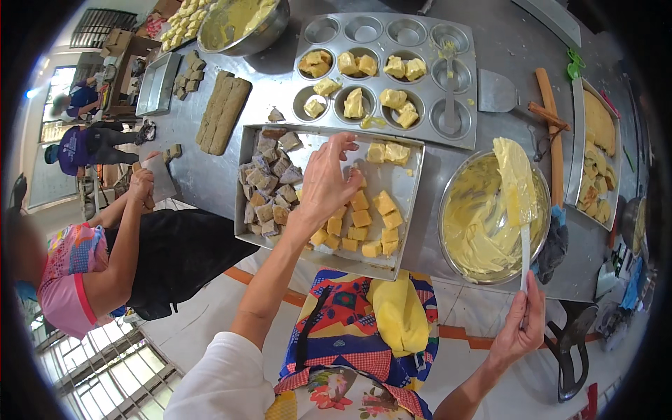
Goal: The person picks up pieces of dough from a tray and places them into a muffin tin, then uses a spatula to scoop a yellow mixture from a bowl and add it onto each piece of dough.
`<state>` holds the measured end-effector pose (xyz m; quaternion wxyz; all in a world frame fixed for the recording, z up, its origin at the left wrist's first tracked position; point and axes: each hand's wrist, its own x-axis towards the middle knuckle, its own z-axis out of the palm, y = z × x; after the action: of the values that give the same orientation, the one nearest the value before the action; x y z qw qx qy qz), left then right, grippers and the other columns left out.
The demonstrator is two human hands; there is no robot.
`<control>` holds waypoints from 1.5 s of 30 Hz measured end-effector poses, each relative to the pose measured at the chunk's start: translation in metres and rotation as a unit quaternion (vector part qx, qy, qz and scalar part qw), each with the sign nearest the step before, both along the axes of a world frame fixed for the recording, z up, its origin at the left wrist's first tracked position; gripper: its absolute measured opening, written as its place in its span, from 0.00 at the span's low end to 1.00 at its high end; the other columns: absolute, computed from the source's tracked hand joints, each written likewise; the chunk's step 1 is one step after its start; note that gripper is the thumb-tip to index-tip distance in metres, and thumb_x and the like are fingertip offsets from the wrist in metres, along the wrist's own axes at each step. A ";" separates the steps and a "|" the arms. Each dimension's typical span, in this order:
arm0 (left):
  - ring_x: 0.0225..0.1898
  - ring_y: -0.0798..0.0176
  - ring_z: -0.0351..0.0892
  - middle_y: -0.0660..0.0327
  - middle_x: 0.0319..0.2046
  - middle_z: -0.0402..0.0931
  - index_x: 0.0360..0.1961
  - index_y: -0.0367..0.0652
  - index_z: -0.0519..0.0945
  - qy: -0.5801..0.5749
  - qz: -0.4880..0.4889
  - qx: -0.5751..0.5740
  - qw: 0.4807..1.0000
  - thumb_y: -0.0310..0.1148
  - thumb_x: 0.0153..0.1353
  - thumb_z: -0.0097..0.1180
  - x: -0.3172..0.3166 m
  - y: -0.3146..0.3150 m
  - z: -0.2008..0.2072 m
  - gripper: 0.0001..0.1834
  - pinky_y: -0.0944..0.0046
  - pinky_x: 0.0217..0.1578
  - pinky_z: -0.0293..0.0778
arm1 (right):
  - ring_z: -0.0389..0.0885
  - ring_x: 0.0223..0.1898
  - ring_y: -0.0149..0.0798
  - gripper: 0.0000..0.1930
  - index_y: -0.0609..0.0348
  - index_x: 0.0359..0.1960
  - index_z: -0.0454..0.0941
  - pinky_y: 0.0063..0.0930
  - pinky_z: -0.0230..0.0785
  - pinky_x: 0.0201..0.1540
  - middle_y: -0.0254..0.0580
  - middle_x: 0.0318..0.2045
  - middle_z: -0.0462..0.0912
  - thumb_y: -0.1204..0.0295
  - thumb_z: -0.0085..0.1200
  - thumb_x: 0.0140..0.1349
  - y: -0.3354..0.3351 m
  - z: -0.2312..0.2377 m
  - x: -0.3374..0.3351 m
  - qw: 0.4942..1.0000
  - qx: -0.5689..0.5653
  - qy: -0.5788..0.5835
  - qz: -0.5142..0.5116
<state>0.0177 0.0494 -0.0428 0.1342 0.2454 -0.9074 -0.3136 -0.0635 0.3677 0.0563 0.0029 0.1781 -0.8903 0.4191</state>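
My left hand (327, 178) is over a rectangular metal tray (418, 189), fingers apart and curved, with nothing visible between them. In the tray, greyish cake cubes (269, 175) fill the left part and golden cake cubes (360, 218) lie to the right. Two cream-coated cubes (387, 153) sit near the tray's far right corner. My right hand (521, 325) grips the white handle of a spatula (526, 252). Its blade, thick with yellow cream, rests over a steel bowl (448, 241) smeared with the same cream. Beyond the tray stands a muffin tin (420, 77); several cups hold coated cubes.
A second spatula (450, 94) lies across the tin, and a metal scraper (497, 92) beside it. Another cream bowl (255, 38) and a brown cake slab (222, 112) are at far left. A co-worker (91, 273) holds a cutter at left. A cake tray (595, 147) stands right.
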 end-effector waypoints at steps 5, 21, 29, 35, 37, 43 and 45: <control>0.33 0.68 0.72 0.59 0.37 0.78 0.50 0.37 0.66 0.090 0.056 -0.023 0.994 0.20 0.49 0.56 -0.014 -0.045 0.013 0.24 0.66 0.38 0.70 | 0.61 0.23 0.26 0.13 0.67 0.48 0.77 0.20 0.50 0.23 0.33 0.22 0.66 0.80 0.49 0.61 0.005 -0.007 -0.003 1.000 -0.014 0.021 0.007; 0.47 0.51 0.71 0.56 0.40 0.79 0.54 0.42 0.64 -0.032 -0.071 -0.100 0.992 0.30 0.40 0.63 -0.108 -0.143 0.005 0.36 0.55 0.50 0.63 | 0.63 0.24 0.28 0.13 0.68 0.47 0.77 0.21 0.54 0.24 0.36 0.23 0.68 0.79 0.49 0.61 0.000 -0.003 -0.007 1.000 -0.012 0.019 0.002; 0.43 0.57 0.75 0.57 0.38 0.78 0.55 0.41 0.64 0.088 0.005 0.056 0.995 0.29 0.40 0.64 -0.094 -0.134 0.016 0.37 0.59 0.45 0.68 | 0.61 0.23 0.23 0.13 0.68 0.47 0.76 0.17 0.50 0.23 0.32 0.24 0.69 0.79 0.49 0.61 0.003 -0.002 -0.004 0.995 -0.050 -0.074 -0.033; 0.43 0.65 0.75 0.57 0.41 0.76 0.58 0.41 0.59 0.170 -0.070 0.061 0.981 0.28 0.43 0.66 -0.077 -0.035 0.064 0.41 0.65 0.44 0.66 | 0.64 0.25 0.22 0.12 0.68 0.46 0.77 0.15 0.53 0.25 0.33 0.26 0.73 0.79 0.50 0.60 -0.012 0.002 0.002 0.966 -0.153 -0.205 -0.046; 0.45 0.65 0.73 0.58 0.42 0.76 0.59 0.40 0.59 0.179 -0.107 0.086 0.974 0.29 0.42 0.66 -0.069 -0.005 0.066 0.42 0.62 0.47 0.65 | 0.62 0.23 0.20 0.13 0.67 0.46 0.77 0.14 0.51 0.23 0.33 0.29 0.75 0.78 0.49 0.61 -0.018 0.001 0.003 0.969 -0.158 -0.188 -0.010; 0.48 0.62 0.72 0.58 0.44 0.74 0.60 0.40 0.59 0.196 -0.130 0.153 0.960 0.27 0.42 0.65 -0.076 0.041 0.070 0.42 0.58 0.52 0.64 | 0.66 0.25 0.22 0.13 0.68 0.45 0.78 0.15 0.54 0.24 0.35 0.27 0.75 0.83 0.52 0.58 -0.027 0.006 0.006 0.978 -0.135 -0.155 0.015; 0.48 0.64 0.72 0.59 0.43 0.75 0.61 0.40 0.57 0.205 -0.144 0.121 0.960 0.28 0.42 0.65 -0.079 0.041 0.068 0.43 0.59 0.51 0.64 | 0.65 0.24 0.22 0.13 0.67 0.45 0.78 0.15 0.52 0.23 0.34 0.25 0.73 0.84 0.52 0.57 -0.022 0.007 0.006 0.982 -0.121 -0.145 0.031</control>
<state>-0.0614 0.0906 0.0253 0.2404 0.0574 -0.8412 -0.4809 -0.0579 0.3456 0.0635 -0.1174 0.1417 -0.8179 0.5452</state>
